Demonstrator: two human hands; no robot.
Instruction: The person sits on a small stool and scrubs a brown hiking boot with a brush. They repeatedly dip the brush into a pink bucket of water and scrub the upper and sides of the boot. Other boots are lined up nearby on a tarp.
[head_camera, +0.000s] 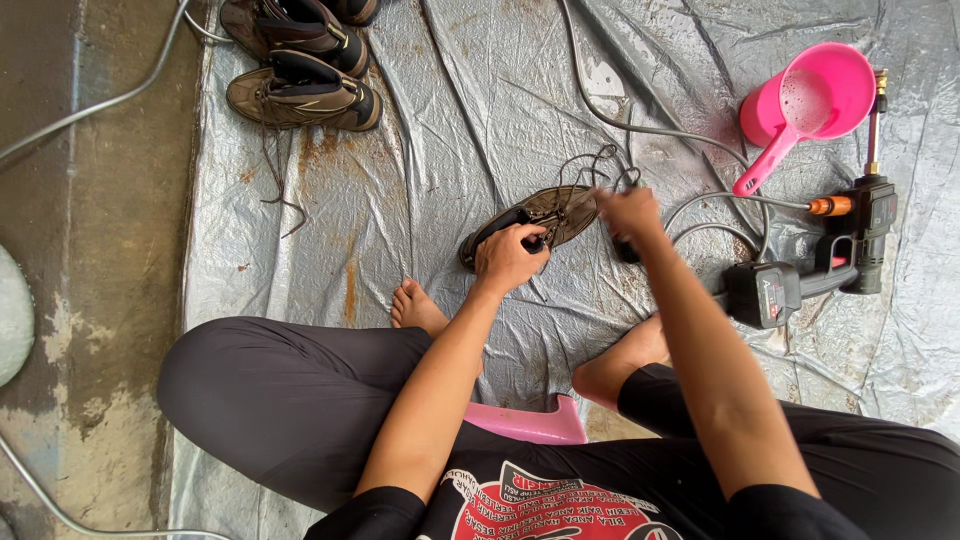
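A brown lace-up boot (555, 212) lies on its side on a grey plastic sheet (450, 120) in front of me. My left hand (508, 258) grips the boot's dark collar at its near end. My right hand (628, 212) is closed on the black laces at the boot's far end and is slightly blurred. Loose lace ends (592, 162) curl beyond the boot. I sit on a low pink stool (530, 422) with both bare feet on the sheet.
Two more brown boots (300, 70) lie at the sheet's far left. A pink plastic jug (812, 100) stands at the far right, beside a black cordless spray gun (830, 260) with a grey hose (640, 125). Bare concrete (90, 250) borders the sheet on the left.
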